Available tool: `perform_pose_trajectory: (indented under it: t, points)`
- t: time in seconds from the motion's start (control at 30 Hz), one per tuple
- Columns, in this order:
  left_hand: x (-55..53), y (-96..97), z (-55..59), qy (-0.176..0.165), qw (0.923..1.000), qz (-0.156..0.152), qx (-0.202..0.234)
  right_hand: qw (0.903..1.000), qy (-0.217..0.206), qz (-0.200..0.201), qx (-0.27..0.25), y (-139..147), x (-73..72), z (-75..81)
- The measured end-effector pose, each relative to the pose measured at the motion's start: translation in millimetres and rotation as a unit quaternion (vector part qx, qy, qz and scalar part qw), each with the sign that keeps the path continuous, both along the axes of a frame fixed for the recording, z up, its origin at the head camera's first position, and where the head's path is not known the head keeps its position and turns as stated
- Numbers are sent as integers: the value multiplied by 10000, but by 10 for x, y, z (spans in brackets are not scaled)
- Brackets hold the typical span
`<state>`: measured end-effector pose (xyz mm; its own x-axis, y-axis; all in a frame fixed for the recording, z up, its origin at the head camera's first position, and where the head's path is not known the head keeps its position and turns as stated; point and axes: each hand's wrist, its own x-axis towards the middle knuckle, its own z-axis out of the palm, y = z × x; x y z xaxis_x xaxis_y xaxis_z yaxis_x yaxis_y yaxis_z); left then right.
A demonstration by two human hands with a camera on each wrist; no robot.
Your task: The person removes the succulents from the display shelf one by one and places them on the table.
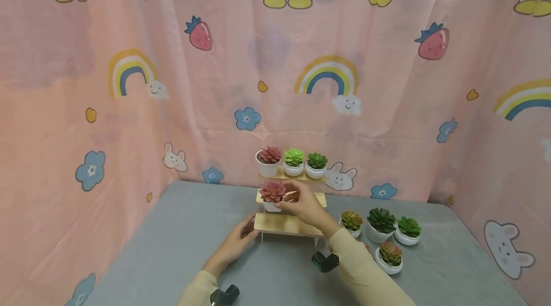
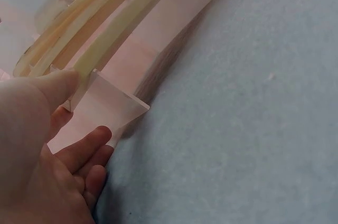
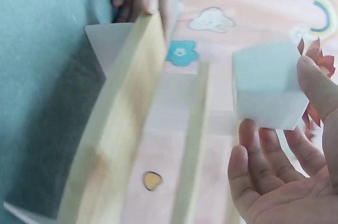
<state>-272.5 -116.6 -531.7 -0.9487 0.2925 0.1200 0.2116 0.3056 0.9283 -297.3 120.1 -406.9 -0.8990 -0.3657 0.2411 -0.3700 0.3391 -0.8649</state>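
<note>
- We see the stand (image 1: 275,223): wooden, three-tiered, upright on the table (image 1: 172,234); the left hand (image 1: 238,240) holds its lowest tier (image 1: 267,225) at the left end.
- We see the plant (image 1: 273,194): red leaves (image 1: 272,190), white pot (image 1: 270,207), nearly upright, held by the right hand (image 1: 304,203) near the middle tier (image 1: 320,199).

In the head view, my right sleeve (image 1: 366,267) hides most of a reddish plant (image 1: 367,247). In the right wrist view, the white pot (image 3: 266,84) partly conceals the red succulent (image 3: 325,65); the right edge crops my right hand (image 3: 296,192), and the bottom edge crops the wooden stand (image 3: 124,113).
</note>
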Motion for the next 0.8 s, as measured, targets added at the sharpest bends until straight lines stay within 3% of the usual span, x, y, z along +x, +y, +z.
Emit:
perform_pose_trajectory:
  t: [0.27,0.6,0.8]
  points:
    - [-20,3,-37,-81,10000,19,32,9993,211,285,-126,384,313,88]
    - [-29,5,-43,-88,10000,44,-7,9988,85,-489,21,961,759,47]
    - [-26,9,-42,-115,9999,17,40,9946,396,-958,-11,1387,972,6]
